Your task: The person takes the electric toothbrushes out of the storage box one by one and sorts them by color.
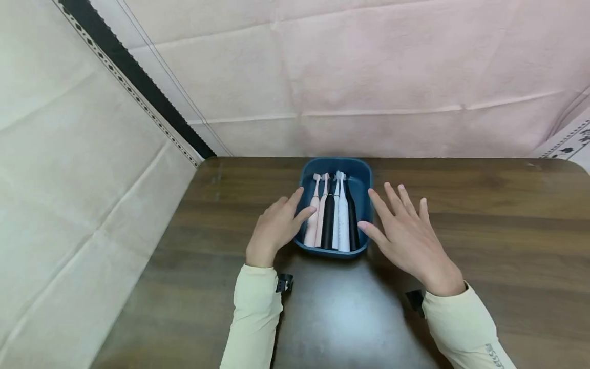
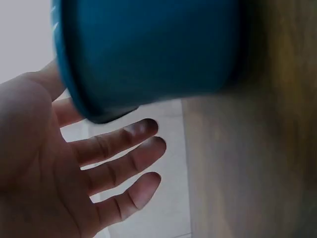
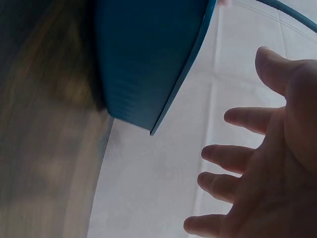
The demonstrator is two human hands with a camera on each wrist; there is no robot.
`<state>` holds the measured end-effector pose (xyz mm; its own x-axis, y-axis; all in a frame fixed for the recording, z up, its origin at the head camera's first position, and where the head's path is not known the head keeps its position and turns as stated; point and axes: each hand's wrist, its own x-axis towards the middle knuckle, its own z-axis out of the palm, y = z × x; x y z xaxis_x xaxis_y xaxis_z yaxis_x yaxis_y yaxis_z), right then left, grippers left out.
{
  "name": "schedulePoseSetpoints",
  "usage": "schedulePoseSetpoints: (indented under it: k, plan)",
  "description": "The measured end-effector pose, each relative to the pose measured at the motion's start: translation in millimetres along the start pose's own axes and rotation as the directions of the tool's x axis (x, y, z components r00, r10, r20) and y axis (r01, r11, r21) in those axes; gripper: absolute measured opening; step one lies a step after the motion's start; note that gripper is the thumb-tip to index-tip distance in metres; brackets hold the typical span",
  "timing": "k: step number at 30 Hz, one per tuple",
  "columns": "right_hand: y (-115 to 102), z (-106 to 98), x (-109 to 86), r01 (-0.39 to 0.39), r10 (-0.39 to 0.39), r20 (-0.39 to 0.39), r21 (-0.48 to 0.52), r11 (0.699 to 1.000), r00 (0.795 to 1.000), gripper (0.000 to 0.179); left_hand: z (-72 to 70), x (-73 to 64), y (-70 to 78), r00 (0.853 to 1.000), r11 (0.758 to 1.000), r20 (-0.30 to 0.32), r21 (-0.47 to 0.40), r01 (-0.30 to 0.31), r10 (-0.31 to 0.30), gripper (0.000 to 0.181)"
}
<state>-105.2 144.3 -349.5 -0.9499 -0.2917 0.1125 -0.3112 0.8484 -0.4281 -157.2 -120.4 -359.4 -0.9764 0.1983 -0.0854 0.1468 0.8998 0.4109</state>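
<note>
No grip was applied: the left hand [image 1: 275, 225] and the right hand [image 1: 410, 238] showed extended, spread fingers, and neither grasped anything. Fingertip contact at the left side could not be confirmed; the right wrist view showed the right hand apart from the wall. The dark blue, rounded-rectangular, plastic-looking tray [image 1: 362, 179] stood between the hands, at the far edge of the brown wood-grain table [image 1: 507, 256]. It held, from left to right, two slim pink electric toothbrushes [image 1: 312, 220], a black one [image 1: 328, 220], two white ones [image 1: 343, 220] and another black one [image 1: 352, 220], heads at the far end. A pale, creased cloth sheet [image 1: 392, 66] formed the backdrop beyond the table. The step in hand was judged to be two-handed placement of the tray; completion could not be determined. Any further adjustment would have called for even pressure on both side walls.
</note>
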Motion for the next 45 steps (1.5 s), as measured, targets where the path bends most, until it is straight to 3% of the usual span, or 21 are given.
schedulePoseSetpoints:
  k: [8, 15, 21, 27, 33, 40, 45]
  plan:
    - [-7.7, 3.7, 8.0, 0.029, -0.029, -0.017, 0.003, 1.0, 0.999, 0.073, 4.7, 2.8, 4.5, 0.998, 1.0, 0.057, -0.002, 0.019, -0.018, 0.073]
    - [-15.4, 7.7, 17.4, 0.036, -0.036, -0.017, -0.003, 0.999, 0.999, 0.073, 13.6, 6.0, -0.2, 1.0, 1.0, 0.001, -0.002, 0.007, -0.007, 0.071]
    - [-24.2, 10.6, 26.5, 0.077, -0.079, -0.077, -0.026, 0.997, 0.994, 0.066, 20.8, 9.1, -2.1, 0.998, 1.0, -0.063, -0.004, 0.005, -0.006, 0.069]
    - [-30.9, 11.9, 33.6, 0.101, -0.105, -0.118, -0.044, 0.994, 0.987, 0.061, 20.8, 8.0, -1.1, 0.999, 1.0, -0.045, 0.009, 0.01, -0.009, 0.07]
    - [-32.9, 14.8, 37.6, 0.108, -0.112, -0.104, -0.047, 0.993, 0.988, 0.06, 22.3, 8.8, -3.2, 0.999, 1.0, -0.042, -0.008, 0.024, -0.024, 0.073]
    - [-31.3, 24.5, 45.1, 0.184, -0.184, -0.115, -0.012, 0.983, 0.976, 0.049, 22.4, 9.0, -5.2, 0.999, 0.998, -0.032, -0.044, 0.04, -0.041, 0.074]
    - [-31.2, 26.4, 49.2, 0.178, -0.178, -0.12, -0.007, 0.984, 0.977, 0.046, 22.2, 9.4, -4.6, 0.999, 0.998, -0.031, -0.044, 0.038, -0.039, 0.074]
